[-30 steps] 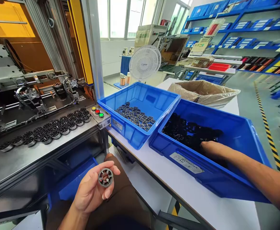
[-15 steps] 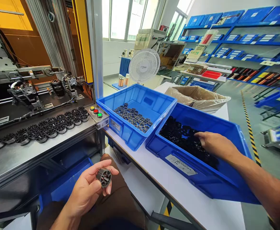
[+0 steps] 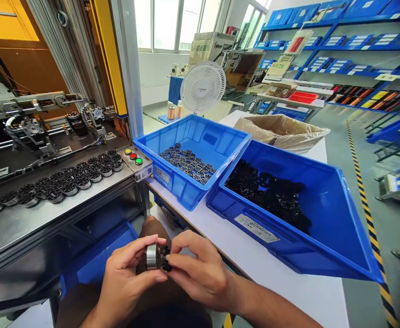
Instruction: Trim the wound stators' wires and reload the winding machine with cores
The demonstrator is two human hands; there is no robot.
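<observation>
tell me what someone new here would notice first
Probably the left blue bin and the right blue bin on the white table, holding round parts and black parts. Then, at the bottom middle, the left hand holding a metal ring and the right hand pinching a small black piece close beside it. Beyond the left blue bin, the white fan likely stands out too.

At left is the flat steel worktop (image 3: 32, 223); on it stand rows of round black-and-silver cores (image 3: 69, 188), and at its right end the grey metal button box (image 3: 141, 170). On the flat white table (image 3: 309, 294), the light-blue rectangular plastic bin (image 3: 179, 186), with round black-and-silver parts (image 3: 189, 164) inside, stands left of the dark-blue rectangular plastic bin (image 3: 295, 248), which contains black plastic pieces (image 3: 271, 189). Behind the second bin is the translucent plastic bag (image 3: 299, 140); behind the first, the round white fan (image 3: 203, 87)
</observation>
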